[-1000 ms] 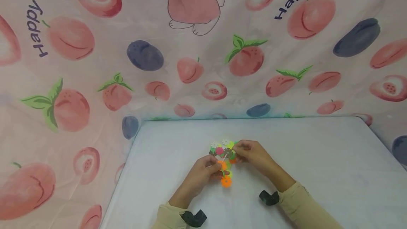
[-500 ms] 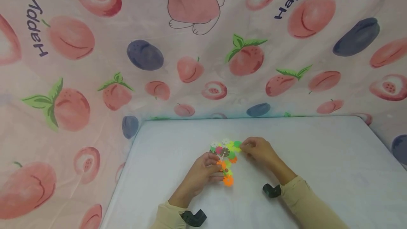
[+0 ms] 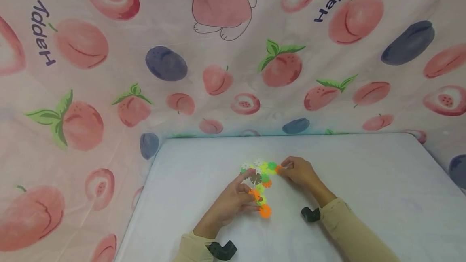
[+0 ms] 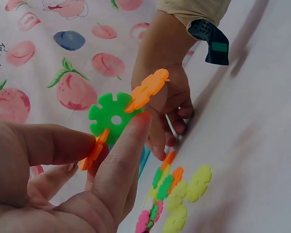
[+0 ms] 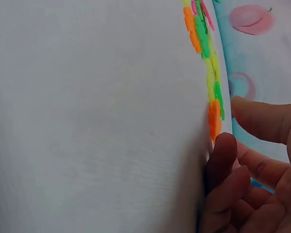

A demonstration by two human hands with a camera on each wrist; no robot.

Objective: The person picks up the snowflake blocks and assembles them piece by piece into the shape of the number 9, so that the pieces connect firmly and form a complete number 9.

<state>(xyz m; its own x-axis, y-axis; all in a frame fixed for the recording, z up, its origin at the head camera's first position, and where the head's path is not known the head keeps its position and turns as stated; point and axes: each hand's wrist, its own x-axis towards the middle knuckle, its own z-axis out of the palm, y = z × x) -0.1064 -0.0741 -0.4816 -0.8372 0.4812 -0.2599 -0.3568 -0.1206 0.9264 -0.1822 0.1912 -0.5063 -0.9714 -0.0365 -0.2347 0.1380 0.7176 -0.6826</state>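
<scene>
My left hand (image 3: 231, 199) pinches a small chain of joined plastic snowflake discs between thumb and fingers. In the left wrist view, a green notched disc (image 4: 103, 121) links an orange disc (image 4: 150, 90) at the far end with another orange disc (image 4: 94, 151) under the fingertips. Its index finger reaches out over the loose discs in the head view. At the right end of the pile is my right hand (image 3: 300, 171), fingertips right at an orange disc (image 5: 215, 120) on the table. A gap shows between its thumb (image 5: 262, 119) and fingers in the right wrist view.
Loose white, yellow, green, brown, pink and orange discs (image 3: 265, 178) lie together on the white table (image 3: 364, 181). A fruit-printed cloth (image 3: 233, 51) hangs behind and along the left side. A dark wrist device (image 3: 310, 214) sits at the right cuff, another (image 3: 222, 250) at the left.
My right hand has moved right from over the discs to their right end, uncovering green and orange ones. My left index finger has straightened out, and the held chain has shifted slightly right and down.
</scene>
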